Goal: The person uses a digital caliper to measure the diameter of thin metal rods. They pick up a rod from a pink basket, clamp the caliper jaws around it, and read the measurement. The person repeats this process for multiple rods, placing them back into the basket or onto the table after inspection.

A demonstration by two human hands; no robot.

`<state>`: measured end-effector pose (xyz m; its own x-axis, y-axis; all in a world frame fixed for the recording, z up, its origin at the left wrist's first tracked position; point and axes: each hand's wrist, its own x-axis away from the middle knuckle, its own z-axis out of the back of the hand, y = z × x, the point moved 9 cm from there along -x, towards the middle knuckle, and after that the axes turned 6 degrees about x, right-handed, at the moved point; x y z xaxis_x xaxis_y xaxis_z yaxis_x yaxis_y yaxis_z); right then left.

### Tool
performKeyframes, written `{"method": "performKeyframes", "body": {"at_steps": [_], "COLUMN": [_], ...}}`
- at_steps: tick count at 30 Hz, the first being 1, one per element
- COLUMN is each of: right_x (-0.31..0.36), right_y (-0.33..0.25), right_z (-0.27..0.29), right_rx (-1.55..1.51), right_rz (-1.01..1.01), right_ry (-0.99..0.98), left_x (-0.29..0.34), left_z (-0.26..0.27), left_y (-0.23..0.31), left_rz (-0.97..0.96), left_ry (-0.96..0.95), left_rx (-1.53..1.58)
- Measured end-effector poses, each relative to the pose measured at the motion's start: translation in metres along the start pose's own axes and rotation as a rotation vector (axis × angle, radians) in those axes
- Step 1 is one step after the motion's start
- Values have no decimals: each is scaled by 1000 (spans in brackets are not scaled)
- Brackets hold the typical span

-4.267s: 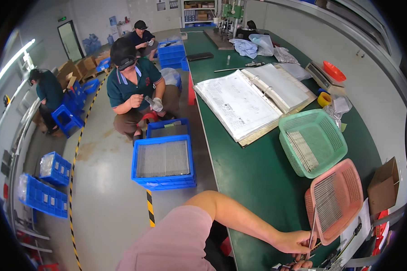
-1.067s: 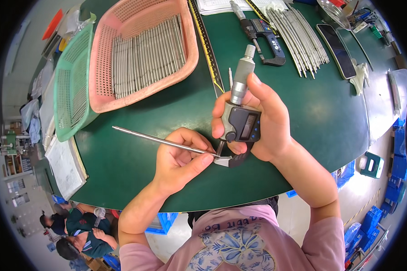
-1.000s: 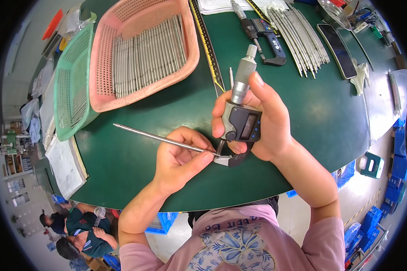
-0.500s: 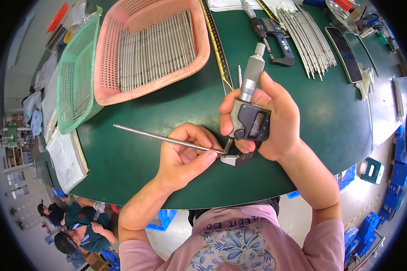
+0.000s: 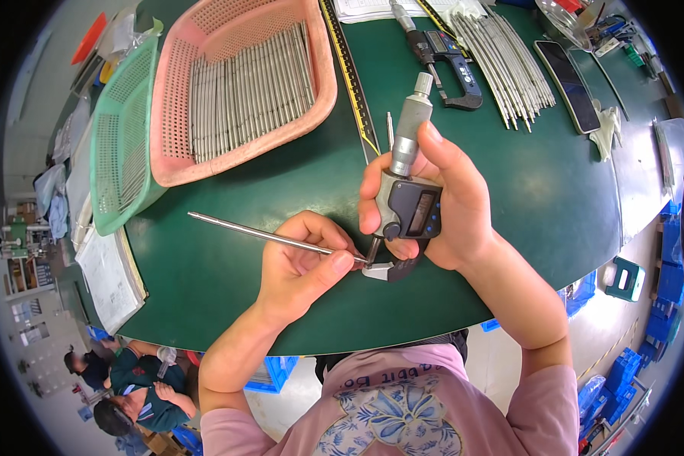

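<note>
My left hand (image 5: 300, 266) pinches a thin metal rod (image 5: 270, 238), fingers closed on its right end; that tip is hidden where it meets the measuring gauge (image 5: 404, 205). My right hand (image 5: 441, 201) wraps tightly around the gauge, covering much of its frame. Both hover over the green table (image 5: 547, 190), below the pink basket (image 5: 239, 83) of rods.

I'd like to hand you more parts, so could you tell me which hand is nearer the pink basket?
Left. The left hand sits just below the pink basket; the right hand is further right, holding the gauge.
</note>
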<state>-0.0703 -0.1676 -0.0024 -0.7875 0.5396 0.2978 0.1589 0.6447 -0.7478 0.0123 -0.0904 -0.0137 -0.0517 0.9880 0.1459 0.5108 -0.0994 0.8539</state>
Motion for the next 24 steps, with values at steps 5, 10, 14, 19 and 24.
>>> {"method": "performKeyframes", "body": {"at_steps": [5,10,14,19,24], "right_x": [0,-2,-2,-1,-1], "right_y": [0,6,8,11,8], "right_z": [-1,3,2,1,4], "right_rx": [-4,-35,-76,-91,-14], "right_rz": [13,-23,-69,-84,-60], "right_ry": [-5,22,12,5,21], "left_x": [0,-1,-1,-1,-2], "left_z": [3,-2,-5,-8,-8], "left_y": [-2,2,3,3,2], "left_rz": [13,-23,-44,-46,-46], "left_ry": [10,-46,-111,-145,-146], "left_rx": [-11,34,68,63,33]}}
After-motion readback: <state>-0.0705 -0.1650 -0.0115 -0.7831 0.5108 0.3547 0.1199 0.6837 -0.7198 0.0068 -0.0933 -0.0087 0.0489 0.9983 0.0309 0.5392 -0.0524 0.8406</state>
